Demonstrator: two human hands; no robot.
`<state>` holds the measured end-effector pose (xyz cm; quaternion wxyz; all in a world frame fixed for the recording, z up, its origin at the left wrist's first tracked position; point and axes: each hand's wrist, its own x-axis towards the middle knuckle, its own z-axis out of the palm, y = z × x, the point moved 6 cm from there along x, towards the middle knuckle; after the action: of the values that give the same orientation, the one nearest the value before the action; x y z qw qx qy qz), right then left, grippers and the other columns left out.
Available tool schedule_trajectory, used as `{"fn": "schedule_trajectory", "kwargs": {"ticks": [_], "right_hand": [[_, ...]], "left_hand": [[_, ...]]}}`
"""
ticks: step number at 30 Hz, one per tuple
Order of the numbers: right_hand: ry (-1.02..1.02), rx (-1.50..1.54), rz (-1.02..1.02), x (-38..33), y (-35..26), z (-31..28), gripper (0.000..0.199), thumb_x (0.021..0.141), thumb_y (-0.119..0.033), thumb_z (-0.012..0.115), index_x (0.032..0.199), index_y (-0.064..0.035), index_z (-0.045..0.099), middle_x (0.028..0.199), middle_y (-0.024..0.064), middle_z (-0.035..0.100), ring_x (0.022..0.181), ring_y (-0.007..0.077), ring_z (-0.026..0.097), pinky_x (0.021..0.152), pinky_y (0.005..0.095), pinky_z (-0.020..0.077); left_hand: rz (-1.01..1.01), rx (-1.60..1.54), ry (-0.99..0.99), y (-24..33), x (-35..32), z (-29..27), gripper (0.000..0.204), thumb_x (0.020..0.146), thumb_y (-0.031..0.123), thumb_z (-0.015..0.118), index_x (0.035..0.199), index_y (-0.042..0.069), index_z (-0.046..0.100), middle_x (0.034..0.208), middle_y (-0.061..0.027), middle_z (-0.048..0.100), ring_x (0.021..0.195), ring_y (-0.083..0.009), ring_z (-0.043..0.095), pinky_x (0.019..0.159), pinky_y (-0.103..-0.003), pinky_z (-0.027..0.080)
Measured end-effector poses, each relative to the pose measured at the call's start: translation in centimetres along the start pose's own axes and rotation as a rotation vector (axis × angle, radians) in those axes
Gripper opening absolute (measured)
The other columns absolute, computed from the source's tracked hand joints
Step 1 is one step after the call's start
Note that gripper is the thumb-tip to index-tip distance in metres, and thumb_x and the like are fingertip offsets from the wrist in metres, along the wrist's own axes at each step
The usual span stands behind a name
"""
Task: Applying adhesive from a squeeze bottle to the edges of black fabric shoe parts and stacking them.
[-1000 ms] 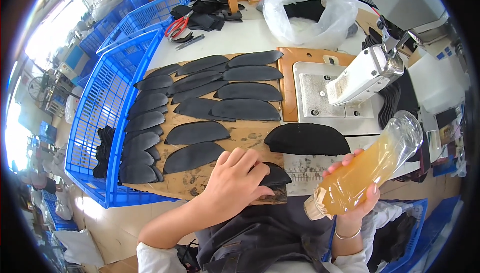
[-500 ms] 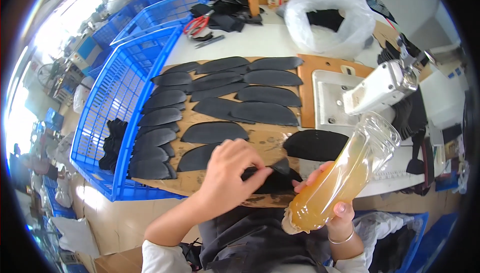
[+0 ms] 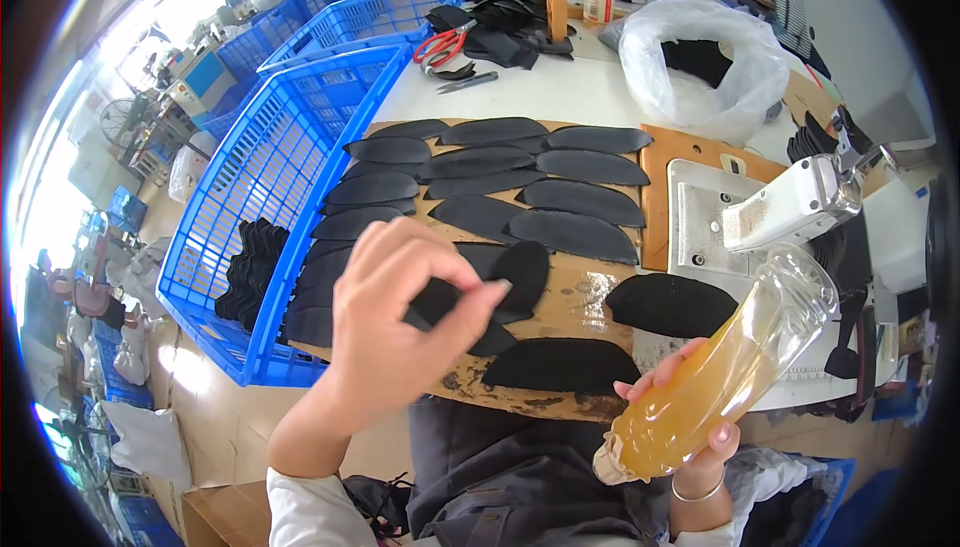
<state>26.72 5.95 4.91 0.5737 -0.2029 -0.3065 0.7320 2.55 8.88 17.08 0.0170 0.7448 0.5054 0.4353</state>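
My left hand (image 3: 395,322) pinches a black curved fabric piece (image 3: 524,275) between thumb and fingers, above the left part of a brown board (image 3: 560,297). My fingers hide part of that piece. My right hand (image 3: 712,447) is wrapped round a clear bottle (image 3: 705,387) of amber liquid, tilted with its pale, crusted tip down to the left. Close to that tip, a matte black curved piece (image 3: 562,365) lies at the board's near edge. Another black piece (image 3: 670,304) rests above the bottle. Overlapping rows of dark curved pieces (image 3: 570,219) cover the far part of the board.
A blue crate (image 3: 275,197) with black pieces inside stands at the left. A white metal machine (image 3: 795,202) occupies the right side. Farther back are red-handled scissors (image 3: 445,45), a clear plastic bag (image 3: 640,52) and a bottle (image 3: 599,2). Another person (image 3: 785,2) is in the far background.
My left hand has lifted a black piece and moved it left, over the rows. The piece by the near edge now shows fully. The bottle stays in my right hand; the view has shifted.
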Motion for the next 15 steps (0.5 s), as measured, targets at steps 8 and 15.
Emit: {"fn": "schedule_trajectory", "kwargs": {"ticks": [8, 15], "right_hand": [[0.086, -0.042, -0.042, -2.0, -1.3, -1.2, 0.081, 0.060, -0.040, 0.079, 0.122, -0.0055, 0.040, 0.097, 0.0150, 0.056, 0.089, 0.0358, 0.062, 0.087, 0.0521, 0.0489], [0.060, -0.043, -0.064, -2.1, -1.5, -1.3, 0.078, 0.062, -0.039, 0.078, 0.122, -0.0060, 0.041, 0.097, 0.0150, 0.056, 0.089, 0.0347, 0.062, 0.087, 0.0496, 0.0495]], "left_hand": [[-0.092, 0.202, 0.161, -3.6, 5.2, -0.9, 0.017, 0.073, 0.013, 0.074, 0.070, 0.006, 0.059, 0.071, -0.0027, 0.056, 0.069, -0.0191, 0.051, 0.058, -0.031, 0.038], [0.232, 0.574, 0.137, -9.0, 5.3, 5.2, 0.017, 0.069, 0.017, 0.072, 0.068, 0.012, 0.056, 0.073, -0.0047, 0.053, 0.075, -0.0255, 0.053, 0.067, -0.038, 0.038]]}}
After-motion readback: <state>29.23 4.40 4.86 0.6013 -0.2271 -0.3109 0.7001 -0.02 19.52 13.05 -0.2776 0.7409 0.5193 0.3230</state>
